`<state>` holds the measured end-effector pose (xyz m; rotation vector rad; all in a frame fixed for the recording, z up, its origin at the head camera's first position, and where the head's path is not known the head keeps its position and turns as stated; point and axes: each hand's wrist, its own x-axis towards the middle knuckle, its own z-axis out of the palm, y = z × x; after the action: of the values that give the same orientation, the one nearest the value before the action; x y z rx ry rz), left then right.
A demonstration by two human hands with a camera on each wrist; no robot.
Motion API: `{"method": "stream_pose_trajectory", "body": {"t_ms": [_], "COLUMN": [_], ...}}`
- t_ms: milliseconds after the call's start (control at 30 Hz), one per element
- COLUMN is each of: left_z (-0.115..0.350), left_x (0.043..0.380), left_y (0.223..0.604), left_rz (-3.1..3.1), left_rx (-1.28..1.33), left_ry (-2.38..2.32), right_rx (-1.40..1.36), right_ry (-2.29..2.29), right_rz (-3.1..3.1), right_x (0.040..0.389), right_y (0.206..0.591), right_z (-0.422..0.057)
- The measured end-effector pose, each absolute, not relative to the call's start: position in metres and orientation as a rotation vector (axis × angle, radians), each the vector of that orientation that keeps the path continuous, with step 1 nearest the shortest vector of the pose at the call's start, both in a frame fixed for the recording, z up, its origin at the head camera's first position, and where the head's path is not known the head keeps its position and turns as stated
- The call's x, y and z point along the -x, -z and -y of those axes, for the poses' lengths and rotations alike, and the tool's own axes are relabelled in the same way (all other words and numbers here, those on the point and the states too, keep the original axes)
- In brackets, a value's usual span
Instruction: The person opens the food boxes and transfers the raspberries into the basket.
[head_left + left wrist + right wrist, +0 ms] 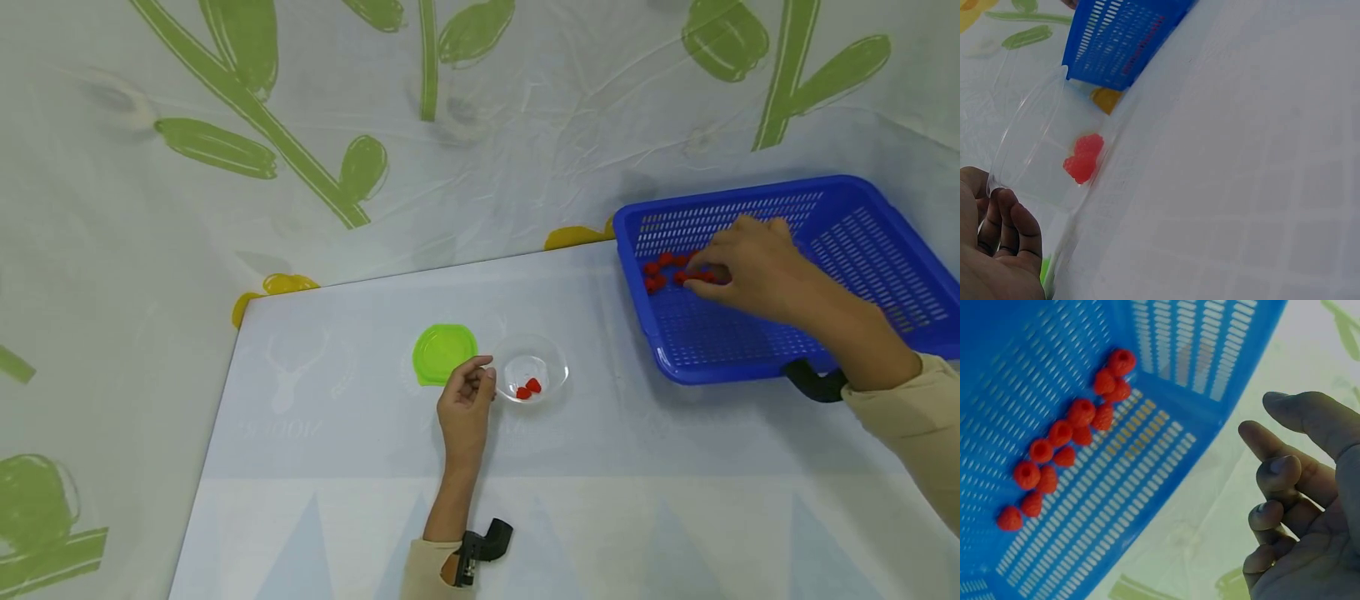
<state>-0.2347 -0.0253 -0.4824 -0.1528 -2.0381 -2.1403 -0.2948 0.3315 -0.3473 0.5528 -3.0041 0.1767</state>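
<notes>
My left hand (467, 404) pinches the near-left rim of a clear round bowl (557, 360) between thumb and fingers. Two red raspberries (1082, 164) lie together on the bowl's bottom. Over the left part of a blue plastic basket (720, 377) hovers my right hand (753, 271), fingers pointing down-left toward the raspberries inside. In the right wrist view its thumb and index finger stand apart, with nothing between them. Several raspberries (1080, 412) sit in a loose row along one side of the basket floor, partly covered by the hand in the head view.
A bright green lid (445, 354) lies on the table just left of the bowl, behind the left hand. The basket stands at the table's back right, against the white patterned wall sheet (525, 167). The table (337, 433) has a pale printed cover.
</notes>
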Motion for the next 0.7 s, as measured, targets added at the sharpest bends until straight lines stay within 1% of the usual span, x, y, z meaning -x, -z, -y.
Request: {"method": "stream_pose_trajectory", "body": {"t_ms": [400, 700], "left_z": [0.026, 0.026], "left_x": [0.234, 0.231], "left_y": [0.481, 0.487], "left_rz": [2.051, 2.059], "left_rx": [0.128, 0.112], "left_ry": [2.119, 2.098], "right_rx": [-0.583, -0.767], "right_ry": [-0.295, -0.4], "right_rz": [2.987, 2.794], "right_x": [0.274, 0.258], "right_y": [0.346, 0.352], "right_z": [-0.298, -0.266]}}
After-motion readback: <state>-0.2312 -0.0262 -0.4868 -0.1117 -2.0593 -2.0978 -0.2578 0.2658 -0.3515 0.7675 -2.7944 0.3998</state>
